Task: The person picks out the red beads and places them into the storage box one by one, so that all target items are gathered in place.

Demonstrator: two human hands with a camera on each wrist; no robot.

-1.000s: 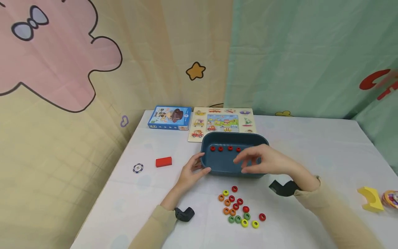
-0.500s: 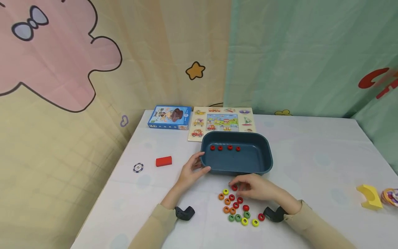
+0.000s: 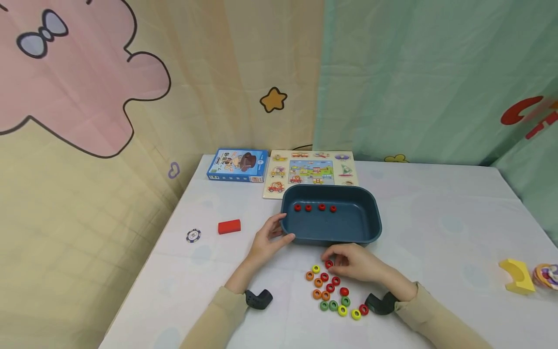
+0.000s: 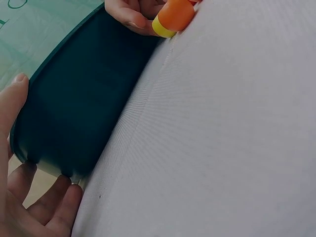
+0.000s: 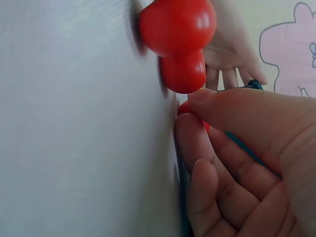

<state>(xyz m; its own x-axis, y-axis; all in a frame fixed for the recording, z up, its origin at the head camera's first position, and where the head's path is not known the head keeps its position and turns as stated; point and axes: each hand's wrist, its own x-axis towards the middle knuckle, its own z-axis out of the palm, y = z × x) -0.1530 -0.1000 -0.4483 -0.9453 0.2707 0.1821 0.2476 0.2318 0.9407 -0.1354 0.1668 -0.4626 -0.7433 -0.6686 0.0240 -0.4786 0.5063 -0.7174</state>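
A dark blue plastic bin (image 3: pixel 331 229) stands on the table, with several red beads (image 3: pixel 322 207) in a row along its far side. My left hand (image 3: pixel 267 244) holds the bin's left end, thumb and fingers spread about the corner; the left wrist view shows the fingertips (image 4: pixel 61 181) against the wall. In front of the bin, my right hand (image 3: pixel 358 263) pinches a red bead (image 5: pixel 185 107) between thumb and index finger, at table level. Loose beads in orange (image 3: pixel 318 282), green (image 3: pixel 333 306), yellow (image 3: pixel 342 310) and red (image 3: pixel 344 292) lie just nearer me.
Behind the bin lie a wooden picture puzzle (image 3: pixel 311 172) and a blue box (image 3: pixel 238 165). A red block (image 3: pixel 229 227) and a poker chip (image 3: pixel 193 235) are on the left. On the far right sits a yellow arch block (image 3: pixel 518 276) beside a round colourful item (image 3: pixel 547 276).
My right hand has come down from over the bin to the loose beads, and its thumb and finger have closed on a red one. The left hand stays at the bin.
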